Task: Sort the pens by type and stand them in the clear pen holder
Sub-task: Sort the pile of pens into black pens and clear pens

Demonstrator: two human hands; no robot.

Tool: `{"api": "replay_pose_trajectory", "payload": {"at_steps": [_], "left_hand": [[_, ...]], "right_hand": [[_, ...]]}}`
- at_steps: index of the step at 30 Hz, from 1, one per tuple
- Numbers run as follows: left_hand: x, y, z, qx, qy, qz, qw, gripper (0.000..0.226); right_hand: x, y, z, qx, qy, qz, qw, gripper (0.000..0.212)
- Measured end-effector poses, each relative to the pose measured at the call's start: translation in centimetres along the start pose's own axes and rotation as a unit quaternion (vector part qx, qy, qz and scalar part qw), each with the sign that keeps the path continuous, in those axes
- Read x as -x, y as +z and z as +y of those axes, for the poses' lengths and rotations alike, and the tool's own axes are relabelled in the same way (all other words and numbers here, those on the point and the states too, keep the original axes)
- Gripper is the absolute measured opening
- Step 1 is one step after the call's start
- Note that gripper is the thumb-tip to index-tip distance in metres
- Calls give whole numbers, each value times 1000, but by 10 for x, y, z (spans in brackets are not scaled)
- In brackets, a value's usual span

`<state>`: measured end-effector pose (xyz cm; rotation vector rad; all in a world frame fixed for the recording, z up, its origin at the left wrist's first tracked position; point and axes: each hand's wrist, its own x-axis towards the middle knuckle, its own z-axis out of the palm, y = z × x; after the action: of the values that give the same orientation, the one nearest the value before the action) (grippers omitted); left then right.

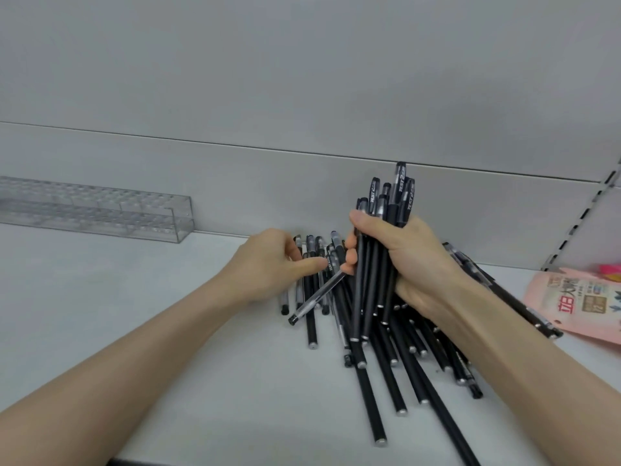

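Pens (386, 358) heaped on the white shelf (134, 314), mostly black. Right hand (403, 260) curled tight round an upright bunch (389, 203) (caps up). Left hand (262, 264) pinching one see-through pen (317, 294) between thumb and fingers, just above the heap. Clear pen holder (100, 210) well off to the left by the wall (302, 79). Pink packet (578, 304) on the right.
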<state>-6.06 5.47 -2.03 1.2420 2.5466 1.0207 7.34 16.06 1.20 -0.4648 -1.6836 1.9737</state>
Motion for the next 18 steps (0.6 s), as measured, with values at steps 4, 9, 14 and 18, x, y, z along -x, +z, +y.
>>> {"api": "replay_pose_trajectory", "payload": {"at_steps": [4,9,14,18], "left_hand": [[-2,4,6,-15,-15,-7,1000,55],[-5,4,8,-10,-57,-57,997,53],[-3,7,17,18,-76,-87,993,57],[-2,4,16,70,-72,-97,990,46]], "right_hand": [[0,0,2,32,4,24,999,20],[0,0,4,26,23,37,999,7],[-4,-4,7,17,31,48,998,14],[-6,-5,8,38,42,46,997,12]]}}
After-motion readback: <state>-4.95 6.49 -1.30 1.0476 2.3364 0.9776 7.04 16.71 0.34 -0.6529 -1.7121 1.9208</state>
